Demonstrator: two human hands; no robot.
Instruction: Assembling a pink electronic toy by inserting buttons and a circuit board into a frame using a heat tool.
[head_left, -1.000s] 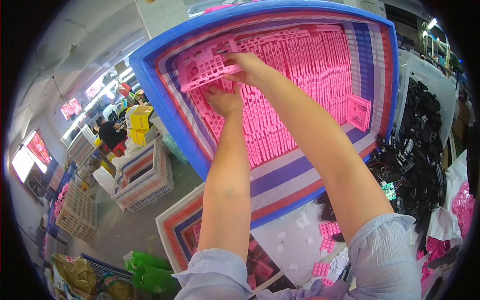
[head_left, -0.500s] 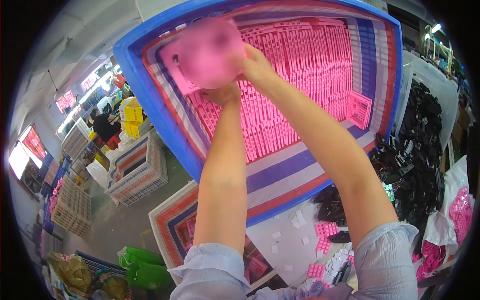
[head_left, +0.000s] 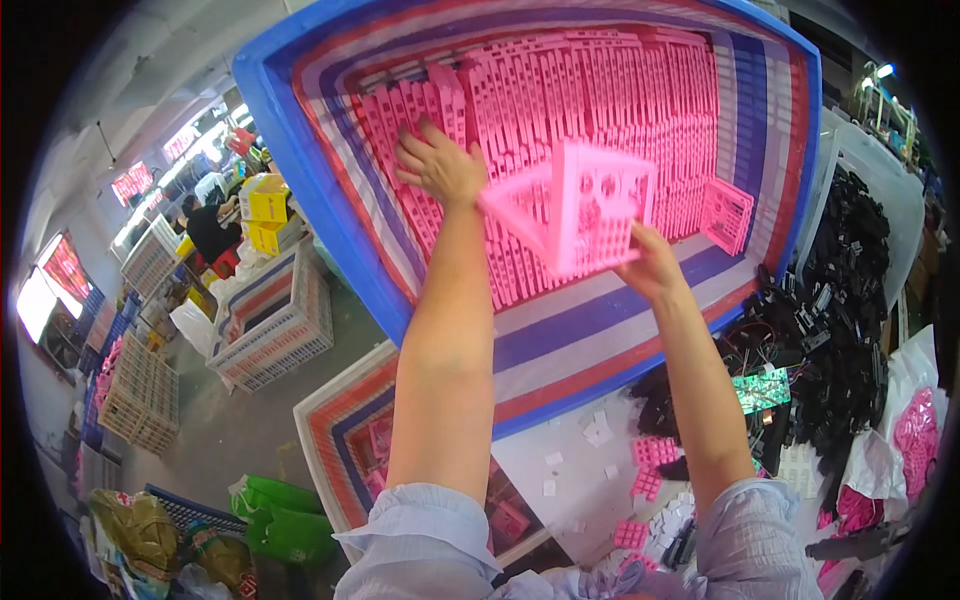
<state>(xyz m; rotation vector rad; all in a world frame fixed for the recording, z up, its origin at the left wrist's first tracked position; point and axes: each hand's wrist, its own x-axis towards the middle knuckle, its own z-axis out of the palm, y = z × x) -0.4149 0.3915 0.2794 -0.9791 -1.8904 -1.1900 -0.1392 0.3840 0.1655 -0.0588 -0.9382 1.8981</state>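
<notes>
Head view: the right hand (head_left: 655,262) has its grip closed on the lower right part of a pink perforated panel (head_left: 603,215), held upright over a large blue-rimmed crate (head_left: 300,165). A second pink panel (head_left: 522,208) slants away to its left, the pair making a V; blur hides whether they are joined. The left hand (head_left: 442,172), grip open with fingers spread, rests on panels at the crate's left side. Packed rows of pink panels (head_left: 590,90) stand on edge across the crate, against a striped lining (head_left: 560,335). Another few pink panels (head_left: 728,215) lean near its right wall. Black parts (head_left: 850,260) fill a translucent bin (head_left: 905,190) beside the crate.
</notes>
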